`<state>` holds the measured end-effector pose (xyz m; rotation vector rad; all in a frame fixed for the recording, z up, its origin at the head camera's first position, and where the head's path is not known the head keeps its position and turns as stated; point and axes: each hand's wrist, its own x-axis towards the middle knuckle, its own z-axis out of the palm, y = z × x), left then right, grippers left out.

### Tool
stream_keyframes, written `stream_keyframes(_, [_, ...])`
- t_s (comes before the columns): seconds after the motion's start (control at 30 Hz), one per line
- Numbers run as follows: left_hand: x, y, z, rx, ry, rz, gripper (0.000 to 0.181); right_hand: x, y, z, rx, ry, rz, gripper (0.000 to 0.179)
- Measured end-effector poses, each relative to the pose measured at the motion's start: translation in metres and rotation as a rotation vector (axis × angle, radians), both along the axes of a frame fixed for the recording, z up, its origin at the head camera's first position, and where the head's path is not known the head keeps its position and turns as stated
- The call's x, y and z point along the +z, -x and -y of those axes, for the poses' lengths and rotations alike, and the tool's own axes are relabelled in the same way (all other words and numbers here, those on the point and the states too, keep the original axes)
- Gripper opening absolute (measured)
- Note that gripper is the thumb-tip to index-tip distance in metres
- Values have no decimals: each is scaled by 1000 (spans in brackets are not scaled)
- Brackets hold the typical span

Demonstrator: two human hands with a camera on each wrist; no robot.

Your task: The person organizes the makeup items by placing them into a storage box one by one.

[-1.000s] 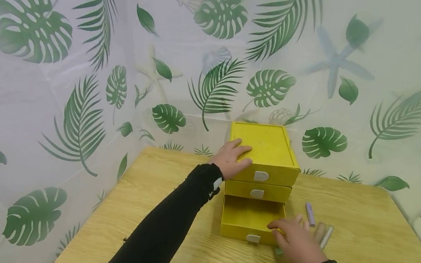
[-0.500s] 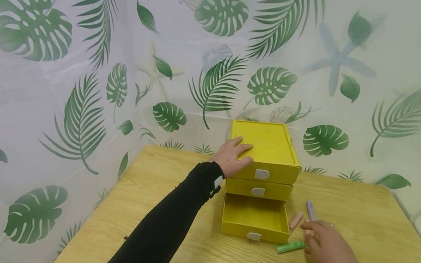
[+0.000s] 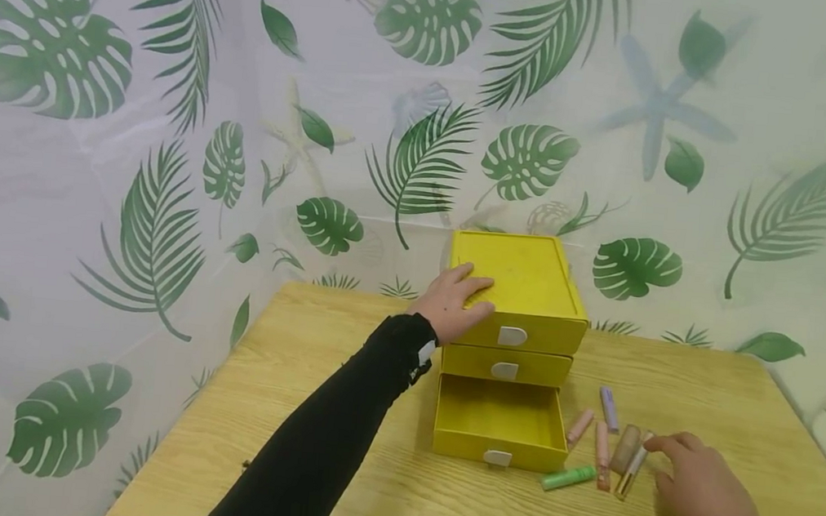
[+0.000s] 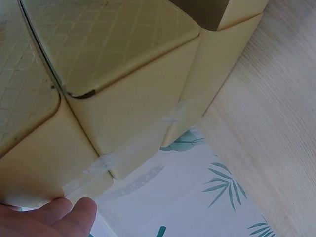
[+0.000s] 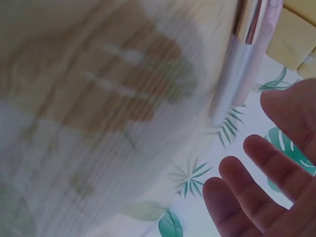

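A yellow drawer unit (image 3: 515,275) with white tabs stands on the table; its bottom drawer (image 3: 499,448) is pulled out, and the upper two are closed. My left hand (image 3: 453,302) rests on the unit's top left edge, fingers spread; in the left wrist view only its fingertips show, by the unit's side. My right hand (image 3: 706,484) is over the table on the right, fingers loosely bent and holding nothing. Nearest its fingertips lies a slim white tube (image 3: 633,470) with a gold end; whether they touch, I cannot tell. The right wrist view shows the fingers (image 5: 252,192) apart.
Beside the open drawer lie a green stick (image 3: 568,478), a short pink stick (image 3: 579,428), a longer pink tube (image 3: 602,455), a purple stick (image 3: 609,410) and a brown tube (image 3: 626,449). A leaf-patterned sheet (image 3: 405,175) hangs behind the wooden table (image 3: 346,350).
My right hand has moved right, from the open drawer's front corner past the small tubes, uncovering them. My left hand has stayed on the drawer unit.
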<state>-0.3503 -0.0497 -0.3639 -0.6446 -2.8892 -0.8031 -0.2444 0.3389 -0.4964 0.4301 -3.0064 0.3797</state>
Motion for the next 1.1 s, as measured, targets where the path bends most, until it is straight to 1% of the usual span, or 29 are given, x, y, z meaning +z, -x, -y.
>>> stream_keyframes(0.07, [1, 0, 0, -7, -3, -6, 50, -1, 2, 0, 13, -2, -7, 34])
stream_keyframes(0.27, [0, 0, 1, -11, -2, -16, 49, -6, 12, 5, 107, -27, -65, 26])
stream_keyframes(0.37, [-1, 0, 1, -7, -6, -19, 49, -8, 15, 6, 115, -49, -68, 25])
stream_keyframes(0.47, [-2, 0, 1, -6, -15, -16, 49, -11, 15, 6, 98, -65, -32, 25])
stream_keyframes(0.63, [-2, -2, 1, -5, -7, -7, 49, -13, 12, 4, 105, -72, 37, 24])
stream_keyframes(0.77, [-1, -2, 0, 0, -1, -12, 49, -10, 8, 3, 95, -55, 90, 20])
stream_keyframes(0.9, [1, -2, 0, 2, -2, -13, 49, -5, 5, 3, 54, -56, 163, 13])
stream_keyframes(1.1, [1, -3, 1, -3, 7, -22, 49, -6, -1, -1, 16, -74, 188, 14])
